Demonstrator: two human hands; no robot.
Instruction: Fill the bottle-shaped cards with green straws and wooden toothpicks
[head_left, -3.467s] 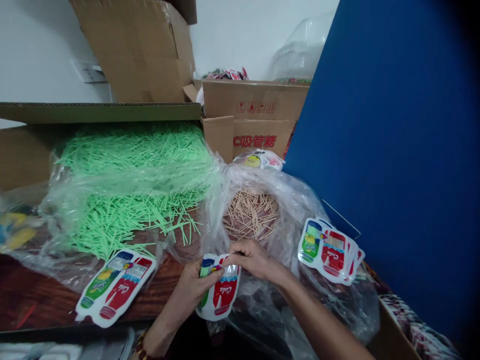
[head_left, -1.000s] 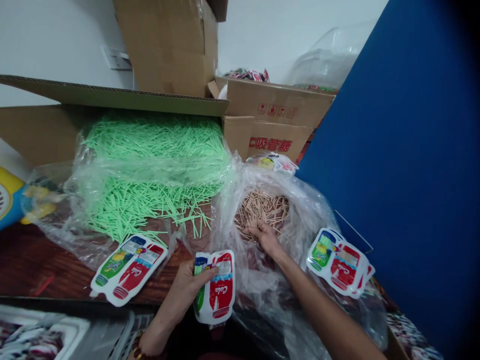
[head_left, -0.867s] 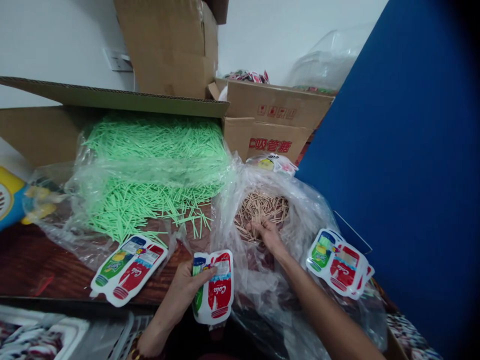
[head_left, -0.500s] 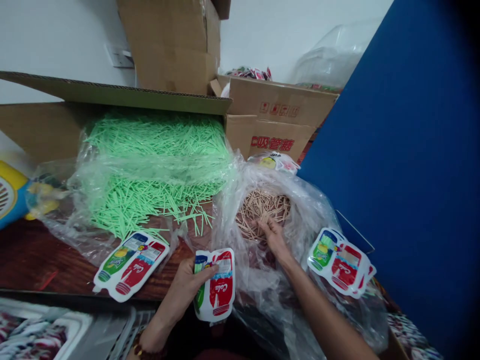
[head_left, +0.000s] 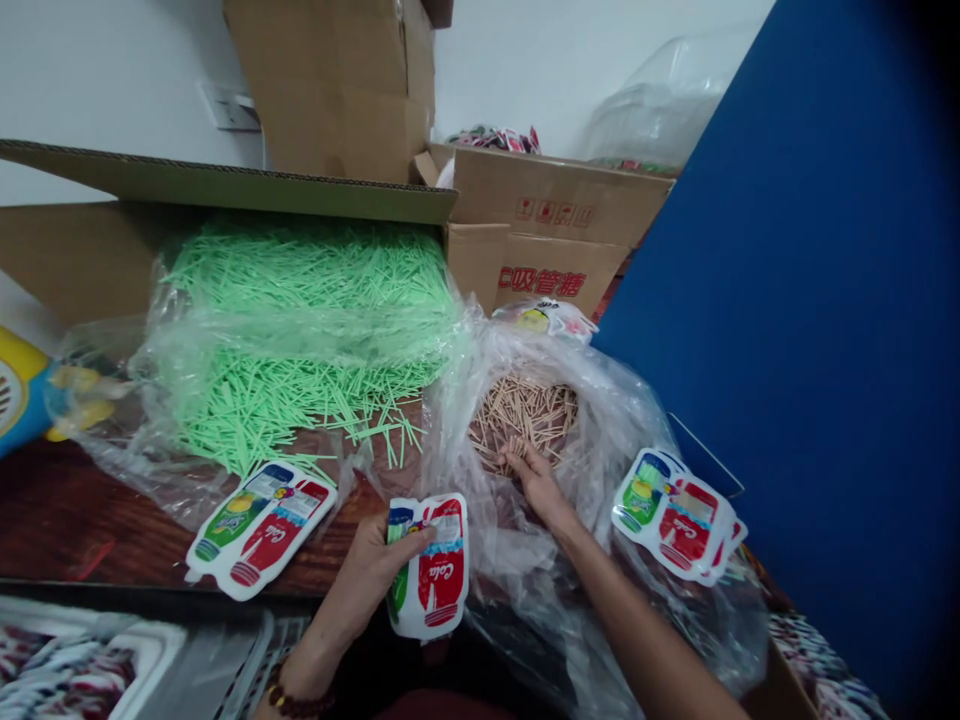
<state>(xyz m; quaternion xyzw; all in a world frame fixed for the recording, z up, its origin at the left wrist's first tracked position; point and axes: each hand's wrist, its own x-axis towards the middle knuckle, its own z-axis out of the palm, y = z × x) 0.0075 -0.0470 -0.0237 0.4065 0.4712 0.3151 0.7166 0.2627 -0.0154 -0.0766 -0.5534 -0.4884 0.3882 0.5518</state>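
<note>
My left hand [head_left: 373, 562] is closed on a bottle-shaped packet [head_left: 441, 570] with red Cola and green prints, thumb across its front. At the near side of a pile of thin brown sticks [head_left: 536, 405], my right hand [head_left: 538, 480] has its fingers pinched together on a few of them. The pile lies in an opened clear plastic bag [head_left: 615, 385]. A matching Cola and Sprite packet [head_left: 259, 530] rests flat on the table to the left. Several more packets [head_left: 675, 515] are stacked to the right of my right forearm.
Green thin sticks [head_left: 315, 265] fill a plastic bag lying in an open carton [head_left: 300, 197]. Behind stands another carton [head_left: 547, 225] with red lettering. A blue panel [head_left: 787, 300] bounds the right side. A white crate [head_left: 161, 655] sits low at left, beside the wooden table [head_left: 52, 530].
My right hand has shifted slightly left within the brown sticks, its fingers now closer together. My left hand keeps the packet in the same place. The view has moved slightly.
</note>
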